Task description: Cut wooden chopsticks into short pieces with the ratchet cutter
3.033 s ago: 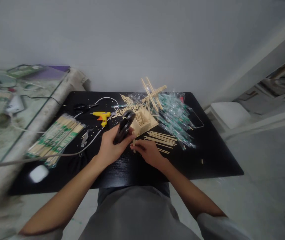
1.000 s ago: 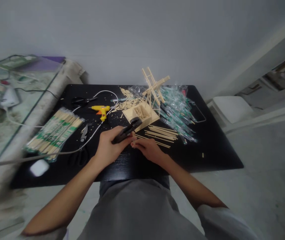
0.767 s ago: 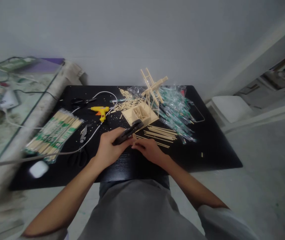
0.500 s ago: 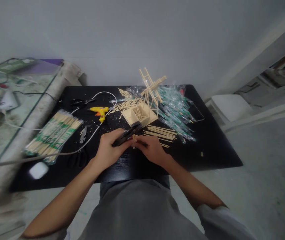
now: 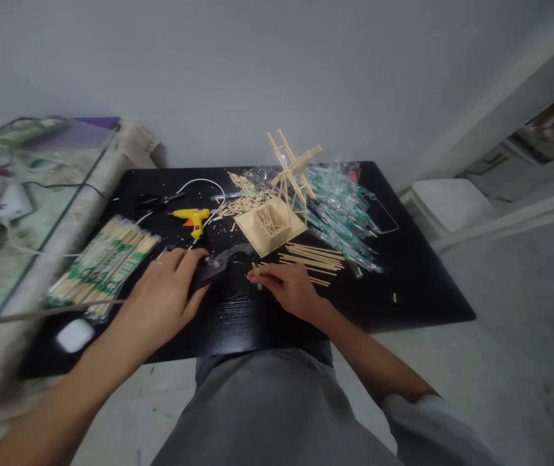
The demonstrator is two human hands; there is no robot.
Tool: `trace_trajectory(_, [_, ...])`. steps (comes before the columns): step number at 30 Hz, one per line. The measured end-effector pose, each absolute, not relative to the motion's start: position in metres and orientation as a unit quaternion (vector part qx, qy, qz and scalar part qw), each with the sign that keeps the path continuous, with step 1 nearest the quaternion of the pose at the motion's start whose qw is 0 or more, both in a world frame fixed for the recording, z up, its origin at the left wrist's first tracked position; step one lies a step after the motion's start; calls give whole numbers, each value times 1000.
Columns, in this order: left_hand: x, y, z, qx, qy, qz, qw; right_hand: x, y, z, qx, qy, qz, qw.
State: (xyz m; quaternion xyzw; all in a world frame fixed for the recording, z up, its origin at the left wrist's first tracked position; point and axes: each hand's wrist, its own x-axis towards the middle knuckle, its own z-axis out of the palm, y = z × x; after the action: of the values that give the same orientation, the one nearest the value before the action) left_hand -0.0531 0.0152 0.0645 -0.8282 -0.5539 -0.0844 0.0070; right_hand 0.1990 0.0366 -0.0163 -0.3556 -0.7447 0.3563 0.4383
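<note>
My left hand [image 5: 167, 294] is wrapped over the handles of dark hand cutters [image 5: 216, 264], whose curved jaws point right toward the middle of the table. Between the fingertips of my right hand [image 5: 290, 288] are short pieces of wooden stick [image 5: 256, 275], pinched just off the table's front part. Beyond both hands sits a wooden model [image 5: 270, 230]: a square base bearing a small box of stick pieces, with a crossed stick frame [image 5: 296, 169] rising behind. Long thin sticks [image 5: 310, 259] lie right behind my right hand.
A yellow glue gun [image 5: 193, 217] with a white cord lies left of the model. Packaged chopsticks [image 5: 107, 262] and a white case [image 5: 75, 335] are at the left. Cut pieces [image 5: 243, 204] and green-printed wrappers [image 5: 342, 207] cover the back of the black table [image 5: 393, 278].
My left hand has moved left, away from my right hand, carrying the cutters. It now covers the pliers and scissors on the table. The right hand has stayed nearly still.
</note>
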Motion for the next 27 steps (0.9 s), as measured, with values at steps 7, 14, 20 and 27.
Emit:
trace_trajectory(7, [-40, 8, 65, -840, -532, 7, 107, 197, 39, -18, -380, -761, 325, 414])
trace_trajectory(14, [-26, 0, 60, -831, -544, 14, 117, 200, 37, -21, -378, -771, 309, 409])
trace_trajectory(20, [-21, -3, 61, -837, -534, 19, 117, 199, 37, -24, -383, -770, 306, 409])
trace_trajectory(27, [-23, -1, 64, -845, -517, 41, 126, 199, 37, -24, -365, -780, 282, 423])
